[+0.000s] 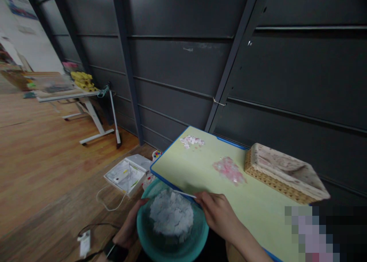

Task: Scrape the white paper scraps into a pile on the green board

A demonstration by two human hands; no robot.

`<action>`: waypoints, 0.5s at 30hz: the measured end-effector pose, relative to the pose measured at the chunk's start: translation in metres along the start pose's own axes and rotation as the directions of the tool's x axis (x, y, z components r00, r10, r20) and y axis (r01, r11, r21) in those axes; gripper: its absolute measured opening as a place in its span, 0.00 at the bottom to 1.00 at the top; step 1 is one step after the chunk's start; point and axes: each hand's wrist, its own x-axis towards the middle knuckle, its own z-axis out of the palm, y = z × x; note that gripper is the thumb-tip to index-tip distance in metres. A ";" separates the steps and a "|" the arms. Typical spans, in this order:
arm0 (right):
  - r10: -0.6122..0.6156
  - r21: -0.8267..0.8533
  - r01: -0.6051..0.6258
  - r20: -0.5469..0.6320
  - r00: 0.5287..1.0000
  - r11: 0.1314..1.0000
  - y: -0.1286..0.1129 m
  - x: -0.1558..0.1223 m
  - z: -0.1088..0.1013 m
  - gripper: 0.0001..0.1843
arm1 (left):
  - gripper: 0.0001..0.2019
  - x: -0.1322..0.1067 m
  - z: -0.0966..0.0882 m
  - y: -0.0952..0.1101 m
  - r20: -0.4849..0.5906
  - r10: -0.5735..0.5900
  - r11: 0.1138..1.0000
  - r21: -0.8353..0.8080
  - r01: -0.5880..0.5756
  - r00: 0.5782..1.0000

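A teal plastic basket (200,237) sits low in front of me, with a heap of small whitish pieces (172,216) in it. My left hand (132,224) grips the basket's left rim; part of its fingers is hidden. Over the right rim, my right hand (216,210) pinches a thin white stick (185,194). The stick's far end reaches over the heap, close to one pale piece; whether it touches is too small to tell. Beyond the basket stands a pale yellow table (197,170) with a blue edge.
On the table lie a pink pile (229,170), a white pile (192,141) and a cloth-lined wicker basket (275,183). An open white box (126,178) and a power strip (84,243) with cables lie on the floor. A wheeled table (65,96) stands farther left by the dark wall.
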 end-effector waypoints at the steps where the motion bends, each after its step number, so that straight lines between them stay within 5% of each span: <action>1: 0.015 0.031 -0.014 -0.020 1.000 0.999 0.000 0.001 -0.001 0.14 | 0.07 0.000 0.000 0.001 -0.003 -0.011 1.000 0.005 0.011 1.000; 8: 0.222 0.144 -0.191 -0.246 0.943 0.971 0.029 0.025 -0.023 0.18 | 0.07 0.003 -0.002 0.002 -0.007 -0.101 0.994 -0.043 0.101 0.995; 15: 0.446 0.031 -0.471 -0.385 0.808 0.882 0.106 0.070 -0.068 0.17 | 0.18 0.007 -0.003 -0.001 -0.086 -0.186 0.977 -0.122 0.175 0.979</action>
